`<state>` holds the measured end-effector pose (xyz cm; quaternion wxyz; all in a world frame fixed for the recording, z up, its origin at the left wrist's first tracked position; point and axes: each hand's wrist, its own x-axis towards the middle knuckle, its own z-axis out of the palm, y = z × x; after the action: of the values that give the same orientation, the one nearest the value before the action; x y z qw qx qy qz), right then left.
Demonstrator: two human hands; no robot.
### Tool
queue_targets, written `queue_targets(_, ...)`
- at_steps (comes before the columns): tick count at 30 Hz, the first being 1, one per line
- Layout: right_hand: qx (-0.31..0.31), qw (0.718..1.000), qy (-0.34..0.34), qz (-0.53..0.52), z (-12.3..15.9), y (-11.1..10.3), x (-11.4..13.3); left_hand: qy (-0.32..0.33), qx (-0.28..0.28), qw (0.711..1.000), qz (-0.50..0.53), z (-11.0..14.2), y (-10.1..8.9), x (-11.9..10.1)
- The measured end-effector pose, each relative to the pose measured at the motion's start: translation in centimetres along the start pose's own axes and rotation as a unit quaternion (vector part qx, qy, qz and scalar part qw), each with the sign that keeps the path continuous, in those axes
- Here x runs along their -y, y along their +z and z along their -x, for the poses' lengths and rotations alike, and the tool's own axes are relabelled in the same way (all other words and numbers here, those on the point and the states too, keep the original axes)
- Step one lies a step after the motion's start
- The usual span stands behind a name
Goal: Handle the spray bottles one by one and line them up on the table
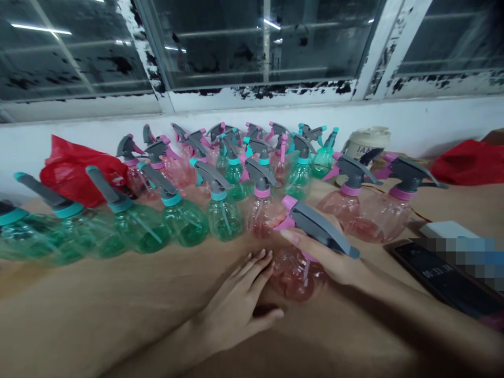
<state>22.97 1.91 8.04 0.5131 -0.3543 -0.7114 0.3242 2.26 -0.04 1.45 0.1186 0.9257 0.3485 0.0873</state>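
Note:
A clear pink spray bottle (297,275) with a grey and pink trigger head stands on the table in front of me, its head slanting down to the right. My right hand (334,252) is wrapped round the neck below that head, index finger near the pink trigger. On the bottle's left side lies my left hand (244,299), fingers stretched out, fingertips at or just touching the bottle. Just behind stand another pink spray bottle (260,212) and a green spray bottle (224,218). Two more pink bottles, including this spray bottle (388,215), are at the right.
Several green spray bottles, one of them this bottle (142,228), line the left, with more bottles behind. Red plastic bags (79,170) lie left and right. A phone (444,275), a white box (449,230) and a pale tub (368,139) are at the right, below a window wall.

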Motion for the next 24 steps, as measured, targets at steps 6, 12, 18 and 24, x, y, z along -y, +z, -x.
queue_targets(6, 0.007, 1.000, 0.009, -0.007, 0.40, -0.08, -0.38, -0.008, -0.016, 1.000, 0.006, 0.35, 0.35, 0.34)
queue_targets(12, 0.005, 1.000, 0.028, 0.004, 0.46, 0.09, -0.78, -0.006, -0.023, 1.000, 0.010, 0.39, 0.50, 0.43)
queue_targets(18, 0.004, 1.000, -0.010, -0.004, 0.13, -0.01, -0.18, -0.009, -0.020, 1.000, 0.001, 0.28, 0.18, 0.25)
queue_targets(24, 0.037, 0.998, 0.017, -0.043, -0.11, -0.03, -0.03, -0.013, -0.005, 1.000, -0.010, 0.28, -0.02, 0.15)
